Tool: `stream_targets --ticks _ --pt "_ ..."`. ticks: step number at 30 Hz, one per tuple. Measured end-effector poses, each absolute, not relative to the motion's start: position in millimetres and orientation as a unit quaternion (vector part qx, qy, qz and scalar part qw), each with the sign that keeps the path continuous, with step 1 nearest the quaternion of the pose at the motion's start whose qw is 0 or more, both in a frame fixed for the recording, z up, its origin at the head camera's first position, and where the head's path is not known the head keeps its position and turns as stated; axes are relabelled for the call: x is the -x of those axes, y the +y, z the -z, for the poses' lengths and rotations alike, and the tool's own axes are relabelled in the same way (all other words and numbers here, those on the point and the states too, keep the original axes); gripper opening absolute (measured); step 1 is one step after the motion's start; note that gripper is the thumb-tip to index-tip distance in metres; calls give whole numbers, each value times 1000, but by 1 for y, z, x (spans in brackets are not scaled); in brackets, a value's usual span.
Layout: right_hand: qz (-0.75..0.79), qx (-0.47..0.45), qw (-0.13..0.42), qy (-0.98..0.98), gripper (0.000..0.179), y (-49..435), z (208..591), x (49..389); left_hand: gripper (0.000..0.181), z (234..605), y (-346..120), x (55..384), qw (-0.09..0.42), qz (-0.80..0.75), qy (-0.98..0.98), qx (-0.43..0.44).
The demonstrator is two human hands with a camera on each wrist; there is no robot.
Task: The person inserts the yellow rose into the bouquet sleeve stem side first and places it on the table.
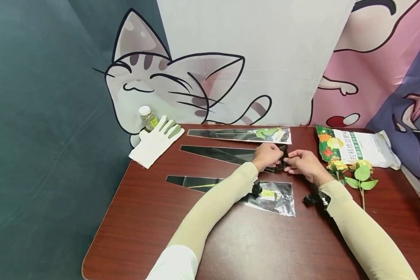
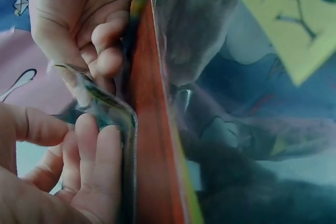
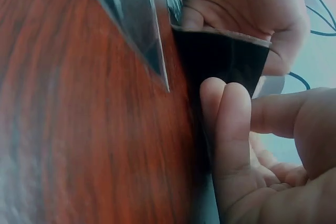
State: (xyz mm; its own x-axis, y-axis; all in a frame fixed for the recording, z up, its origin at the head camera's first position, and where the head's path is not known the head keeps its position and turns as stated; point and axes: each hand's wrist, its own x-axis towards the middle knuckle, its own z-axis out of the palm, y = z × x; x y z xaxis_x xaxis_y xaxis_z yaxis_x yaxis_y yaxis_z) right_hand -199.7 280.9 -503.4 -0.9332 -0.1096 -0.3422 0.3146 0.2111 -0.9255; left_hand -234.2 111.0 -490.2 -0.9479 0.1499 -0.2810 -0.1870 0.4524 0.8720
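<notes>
On the table lies the middle tapered flower sleeve (image 1: 220, 153), clear with black, its wide end toward the right. My left hand (image 1: 266, 156) pinches the raised edge of that wide end, the fingertips also showing in the left wrist view. Facing it, my right hand (image 1: 303, 165) pinches the black film (image 3: 223, 56) at the opening between thumb and fingers. Behind lies a second flower sleeve (image 1: 210, 134) with a leafy flower (image 1: 275, 134) inside. Nearer me is a third flower sleeve (image 1: 285, 206), holding a green stem and a yellow card (image 1: 267, 195); my left forearm partly covers it.
Two yellow roses (image 1: 361, 165) with leaves lie right of my right hand, in front of a green-and-white printed bag (image 1: 358, 146). A white work glove (image 1: 148, 151) and a white-capped jar (image 1: 148, 118) are at the far left corner. A printed cloth (image 1: 283, 50) hangs behind the table.
</notes>
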Motion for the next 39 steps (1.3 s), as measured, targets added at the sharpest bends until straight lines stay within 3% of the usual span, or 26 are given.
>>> stream_targets --ticks 4,13,21,29,39 --pt "615 -69 177 765 33 281 504 202 18 492 110 236 157 -530 833 26" --pt "594 -77 165 783 28 285 505 209 8 492 105 238 177 -592 786 13" --pt "590 -89 182 782 33 290 506 212 12 503 99 244 192 -664 723 11" --pt "576 -79 168 796 34 294 504 209 12 509 93 250 234 -701 674 -11" --pt "543 -59 139 826 33 302 497 195 10 510 94 248 225 -689 688 -23"
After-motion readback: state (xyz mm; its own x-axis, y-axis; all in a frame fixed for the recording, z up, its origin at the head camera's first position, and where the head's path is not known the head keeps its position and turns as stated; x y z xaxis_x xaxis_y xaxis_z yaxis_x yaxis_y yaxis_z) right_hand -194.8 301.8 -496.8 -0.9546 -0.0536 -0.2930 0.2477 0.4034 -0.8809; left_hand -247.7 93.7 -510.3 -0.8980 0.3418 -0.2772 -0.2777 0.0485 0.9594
